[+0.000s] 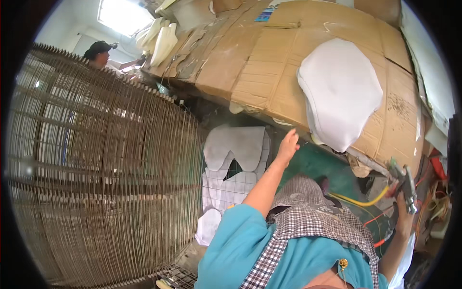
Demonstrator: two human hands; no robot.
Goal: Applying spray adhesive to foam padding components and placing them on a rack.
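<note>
At the right, my right hand (403,211) is closed round the handle of a silver metal spray gun (409,190). A yellow hose (356,201) runs toward the gun from the floor side. My left hand (288,147) is at the near edge of the cardboard-covered table (260,67), its fingers curled together and no object showing in them. Just right of that hand lies a pale grey, rounded padded piece (342,91) with a seam along its side. It rests on the cardboard, its narrow end reaching the near edge.
A tall rack of wire shelves (106,164) fills the left. Grey cut pieces (235,147) lie on a wire grid beside it. Pale foam pieces (164,44) are heaped at the table's far left, near another person (99,54) in a dark cap. Red hoses hang at the right.
</note>
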